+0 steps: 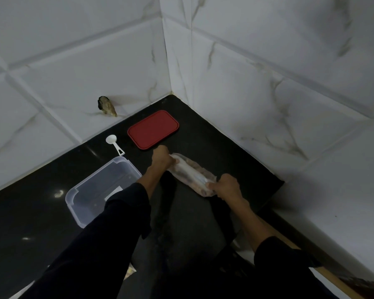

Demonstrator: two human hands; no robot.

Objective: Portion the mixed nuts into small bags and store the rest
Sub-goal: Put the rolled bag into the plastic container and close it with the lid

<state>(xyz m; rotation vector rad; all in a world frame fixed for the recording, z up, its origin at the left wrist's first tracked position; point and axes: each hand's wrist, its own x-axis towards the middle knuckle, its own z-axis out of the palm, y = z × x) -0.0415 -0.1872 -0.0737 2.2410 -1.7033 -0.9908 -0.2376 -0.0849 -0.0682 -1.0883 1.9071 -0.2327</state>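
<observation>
Two hands, left hand [161, 157] & right hand [225, 184], fingers clenched on opposite ends of nut bag [191, 174]: soft, saggy, likely slippery film; hold by ends.

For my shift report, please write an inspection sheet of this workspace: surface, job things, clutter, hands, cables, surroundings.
Surface: black counter, glossy, in a tiled corner.
Job's things: bag of nuts lying on the counter; clear tub open, contents unclear; red lid lying apart behind it; white scoop beside the lid.
Clutter: nothing seen.
Hands: left hand and right hand each grip one end of the bag.
Cables: nothing seen.
Surroundings: white marbled wall; a damaged hole in a tile.
</observation>
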